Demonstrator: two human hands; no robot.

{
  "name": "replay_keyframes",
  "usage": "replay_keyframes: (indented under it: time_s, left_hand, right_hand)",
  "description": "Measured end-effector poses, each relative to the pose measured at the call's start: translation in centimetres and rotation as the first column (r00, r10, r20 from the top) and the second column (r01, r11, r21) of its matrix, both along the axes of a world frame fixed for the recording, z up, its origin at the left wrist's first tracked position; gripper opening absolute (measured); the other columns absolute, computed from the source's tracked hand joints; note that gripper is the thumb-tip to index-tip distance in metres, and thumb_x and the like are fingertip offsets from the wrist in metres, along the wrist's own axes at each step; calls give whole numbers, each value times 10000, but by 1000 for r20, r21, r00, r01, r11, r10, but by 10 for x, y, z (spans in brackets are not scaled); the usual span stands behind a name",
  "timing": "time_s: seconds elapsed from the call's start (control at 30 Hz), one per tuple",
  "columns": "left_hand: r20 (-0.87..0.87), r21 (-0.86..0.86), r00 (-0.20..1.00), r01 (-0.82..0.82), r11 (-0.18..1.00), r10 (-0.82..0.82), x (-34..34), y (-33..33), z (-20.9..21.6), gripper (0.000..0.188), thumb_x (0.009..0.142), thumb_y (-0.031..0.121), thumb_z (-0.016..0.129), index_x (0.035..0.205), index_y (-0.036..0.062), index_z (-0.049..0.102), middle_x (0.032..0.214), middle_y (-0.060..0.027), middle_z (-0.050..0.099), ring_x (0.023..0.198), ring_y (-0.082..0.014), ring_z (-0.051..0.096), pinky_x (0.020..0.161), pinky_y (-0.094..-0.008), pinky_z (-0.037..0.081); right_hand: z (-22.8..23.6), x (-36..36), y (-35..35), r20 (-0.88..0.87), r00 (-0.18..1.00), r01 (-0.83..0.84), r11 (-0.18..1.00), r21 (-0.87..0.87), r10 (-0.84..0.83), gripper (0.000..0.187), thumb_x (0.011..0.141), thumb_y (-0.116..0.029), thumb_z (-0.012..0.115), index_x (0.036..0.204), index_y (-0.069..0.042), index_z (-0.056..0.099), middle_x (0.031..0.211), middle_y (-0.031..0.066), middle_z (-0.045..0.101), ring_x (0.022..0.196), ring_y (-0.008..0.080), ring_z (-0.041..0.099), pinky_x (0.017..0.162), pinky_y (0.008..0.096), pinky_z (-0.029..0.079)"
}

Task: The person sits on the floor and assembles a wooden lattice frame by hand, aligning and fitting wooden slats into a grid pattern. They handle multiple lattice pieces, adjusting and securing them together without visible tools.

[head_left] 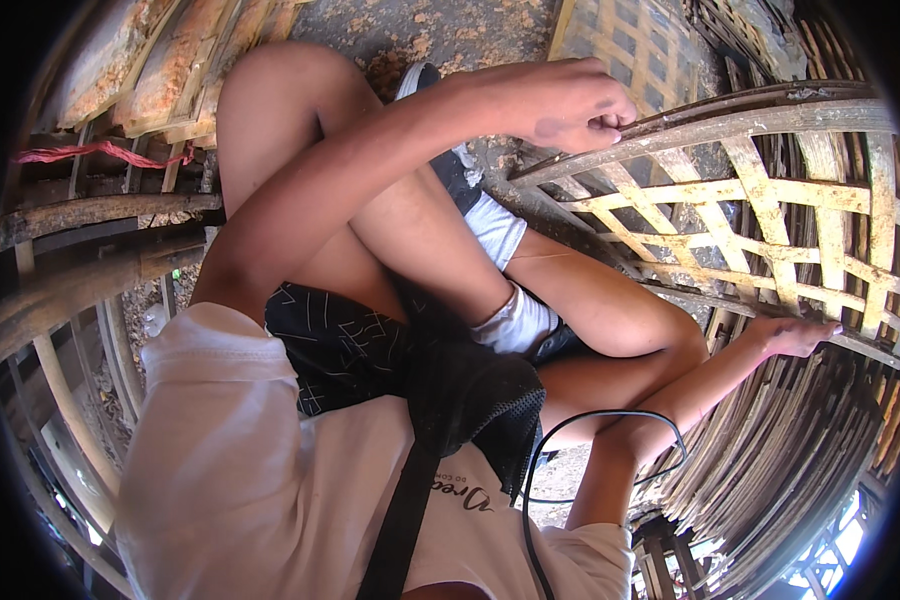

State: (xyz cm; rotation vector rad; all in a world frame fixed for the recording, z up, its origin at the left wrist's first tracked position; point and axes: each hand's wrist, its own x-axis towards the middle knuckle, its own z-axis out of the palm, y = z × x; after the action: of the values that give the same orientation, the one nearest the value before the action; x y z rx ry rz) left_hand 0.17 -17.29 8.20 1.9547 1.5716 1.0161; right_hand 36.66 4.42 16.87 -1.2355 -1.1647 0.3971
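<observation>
A bamboo lattice panel (740,195), woven from flat pale slats between two longer rails, stands tilted at the right. Just over the left end of its upper rail, my left hand (575,105) is closed in a fist with the fingers curled in. Whatever lies inside that fist, if anything, is hidden. Farther right and lower, my right hand (795,338) reaches to the panel's lower rail, fingers pressed together on the wood. Dark smudges mark the skin of the left hand.
Stacked wooden strips (770,450) fill the lower right. Another lattice panel (630,50) lies on the ground at the top. Slatted wooden frames (100,215) and a red cord (110,150) are on the left. A black cable (530,530) loops by my right arm.
</observation>
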Motion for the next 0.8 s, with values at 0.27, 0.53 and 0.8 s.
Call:
replay_keyframes:
  time_s: [0.27,0.53,0.8]
  left_hand:
    - [42,25,999,21,999,-22,0,3,-9,167,957,108,635,915,-51,605,834,-239,669,735,-353,639,723,-429,502]
    - [15,62,1000,-4,998,3,1,4,-21,158,907,122,665,971,-19,640,832,-186,678,748,-317,649,705,-418,512]
    - [-47,-55,997,-68,996,66,2,-4,-39,218,859,149,707,1041,32,683,942,-170,631,884,-296,661,760,-421,532]
  right_hand:
    - [4,-22,-24,5,1000,1,1000,18,-1,836,1009,-600,497,1534,43,401,1593,265,368,1490,382,348,1247,577,270]
    - [-8,18,19,-5,998,65,993,94,-64,746,1012,-628,468,1197,77,628,1086,200,574,989,272,489,872,510,437]
    - [2,-17,-16,-11,1000,5,999,32,-5,811,1008,-591,505,1503,49,441,1580,248,392,1473,380,372,1230,585,302]
